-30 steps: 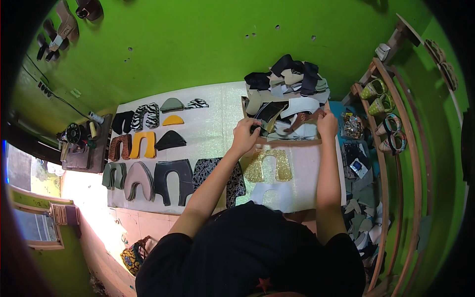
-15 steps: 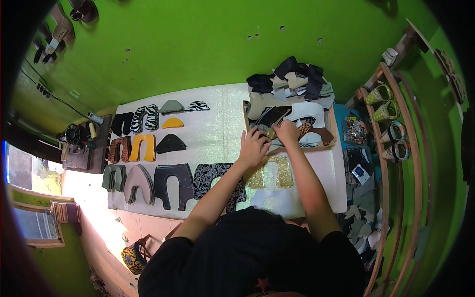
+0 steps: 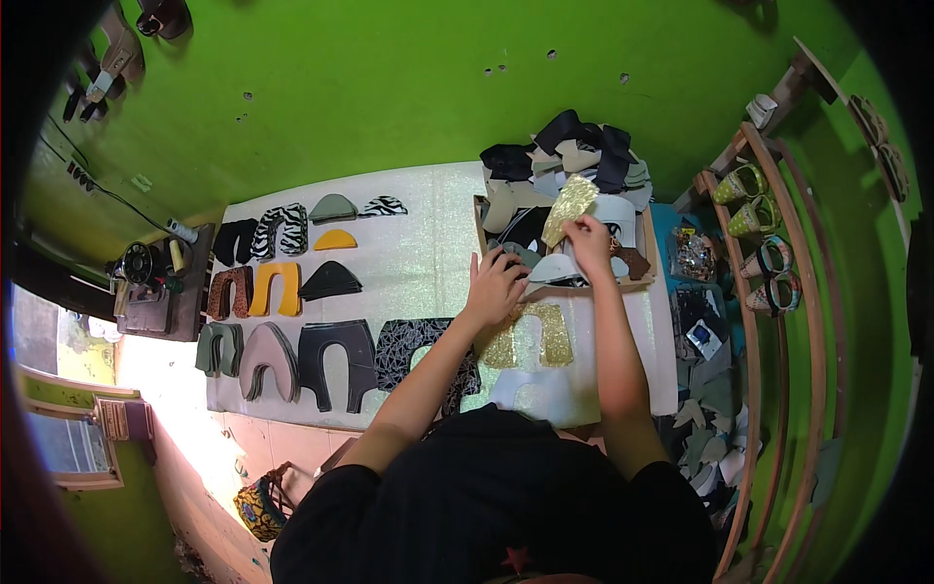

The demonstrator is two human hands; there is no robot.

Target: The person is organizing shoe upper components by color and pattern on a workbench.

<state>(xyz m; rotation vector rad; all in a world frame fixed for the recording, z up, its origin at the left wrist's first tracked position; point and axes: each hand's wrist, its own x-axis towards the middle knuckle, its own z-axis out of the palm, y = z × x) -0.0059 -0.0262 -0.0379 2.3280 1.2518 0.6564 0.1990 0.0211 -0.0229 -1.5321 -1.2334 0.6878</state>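
A gold glittery cut piece (image 3: 572, 207) stands raised above the shallow box (image 3: 650, 248), pinched at its lower end by my right hand (image 3: 590, 243). Mixed cut pieces fill the box: black, white, grey and leopard-patterned. At the box's near left corner, my left hand (image 3: 496, 285) rests with its fingers apart over grey and white pieces. Its fingertips are partly lost among them. Just below the hands, a gold glittery arch-shaped piece (image 3: 556, 336) lies on the table, partly covered by my left arm. Nearer to me lies a white arch-shaped piece (image 3: 533, 387).
Sorted stacks spread over the pale tabletop (image 3: 418, 219), among them yellow arches (image 3: 277, 289) and dark grey arches (image 3: 336, 365). Loose scraps (image 3: 584, 151) are heaped behind the box. A sewing machine (image 3: 146, 268) stands left; a wooden rack with sandals (image 3: 757, 214) stands right.
My right hand has come up and slightly right out of the box's contents, lifting the gold glittery piece into view. My left hand has stayed at the box's near left corner.
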